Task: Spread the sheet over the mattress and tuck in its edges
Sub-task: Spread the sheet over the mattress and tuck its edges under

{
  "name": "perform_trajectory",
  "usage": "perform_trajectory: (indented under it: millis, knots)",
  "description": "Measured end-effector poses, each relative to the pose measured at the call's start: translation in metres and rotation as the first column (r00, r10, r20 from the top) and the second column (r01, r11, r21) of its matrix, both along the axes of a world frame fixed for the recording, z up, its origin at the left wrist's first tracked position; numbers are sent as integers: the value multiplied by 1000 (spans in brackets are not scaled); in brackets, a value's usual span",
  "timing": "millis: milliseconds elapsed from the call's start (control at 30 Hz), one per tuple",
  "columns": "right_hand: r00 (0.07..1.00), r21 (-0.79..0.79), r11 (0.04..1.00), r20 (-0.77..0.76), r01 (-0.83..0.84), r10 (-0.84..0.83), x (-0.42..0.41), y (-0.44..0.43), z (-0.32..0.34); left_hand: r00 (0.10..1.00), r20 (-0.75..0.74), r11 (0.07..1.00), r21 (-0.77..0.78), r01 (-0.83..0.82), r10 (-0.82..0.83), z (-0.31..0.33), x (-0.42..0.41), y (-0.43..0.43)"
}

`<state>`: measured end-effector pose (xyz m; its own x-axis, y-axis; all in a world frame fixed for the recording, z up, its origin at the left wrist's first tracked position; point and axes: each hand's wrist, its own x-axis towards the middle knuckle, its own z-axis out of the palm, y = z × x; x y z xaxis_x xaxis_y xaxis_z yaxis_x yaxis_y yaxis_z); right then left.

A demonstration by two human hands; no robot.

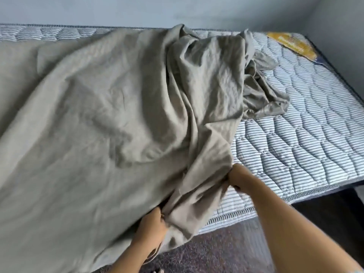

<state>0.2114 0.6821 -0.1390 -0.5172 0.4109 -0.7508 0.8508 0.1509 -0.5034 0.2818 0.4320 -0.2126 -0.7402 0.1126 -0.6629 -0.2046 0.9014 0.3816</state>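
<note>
At the near edge of the mattress (295, 134), pinching the sheet (118, 115) with left hand (151, 227) and right hand (241, 177); covers half, not tucked yet.

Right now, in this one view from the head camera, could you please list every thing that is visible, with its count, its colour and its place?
sheet: one, grey-green, spread over the left part of the mattress, bunched in folds towards the middle
mattress: one, white with grey-blue stripes, quilted, bare on its right part
label: one, yellow, on the far right corner of the mattress
walls: two, pale grey, behind the mattress and at its right end
carpet: one, dark grey, on the floor in front of the mattress
left hand: one, bare, grips the sheet at the near side of the mattress
right hand: one, bare, grips the sheet's bunched fold above the near edge
</note>
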Motion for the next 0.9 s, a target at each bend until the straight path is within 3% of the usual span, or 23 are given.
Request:
perform_trajectory:
  millis: [33,67,100,167,200,267,333,367,433,500,600,667,767,833,900]
  knots:
    - [1000,140,990,-6,-27,28,-7,20,3,1000,2,1000,-10,-2,2,3,-2,4]
    - [997,177,983,-74,48,-35,-11,40,21,1000,1,1000,-22,2,-2,6,-3,8]
    - [978,126,982,-169,142,-120,-16,52,27,1000,-3,999,-37,12,-12,9,-3,12]
    - [896,-121,944,-300,306,-329,-23,52,36,999,-41,996,-89,29,-33,21,-2,26]
    - [848,-269,897,-316,350,-426,-24,45,38,993,-111,992,-121,34,-47,29,-2,32]
    - [788,-472,793,-279,385,-549,-23,30,25,914,-395,991,-128,41,-89,34,-3,41]
    - [764,-565,722,-231,399,-603,-22,10,17,755,-655,989,95,111,-22,37,-1,51]
    - [747,-603,684,-209,409,-631,-21,2,11,680,-732,973,125,193,-41,41,0,61]
    - [731,-688,605,-159,400,-664,-14,-16,2,693,-703,973,1,230,-163,38,-2,82]
    - [762,-728,577,-118,370,-637,2,-26,-3,792,-562,971,-160,177,-237,35,-3,106]
    - [772,-808,534,-168,248,-613,28,-18,0,924,-374,990,-138,28,-78,32,-6,118]
    - [685,-820,490,-176,295,-707,38,20,6,893,-444,995,-93,38,-76,34,2,123]
    - [462,-801,327,-71,502,-884,34,80,17,815,-481,945,-216,246,-322,46,17,125]
    - [430,-848,298,-94,438,-898,31,115,34,852,-433,949,-239,206,-294,53,22,136]
    - [441,-932,244,-106,268,-891,26,138,54,904,-373,954,-281,106,-210,59,26,144]
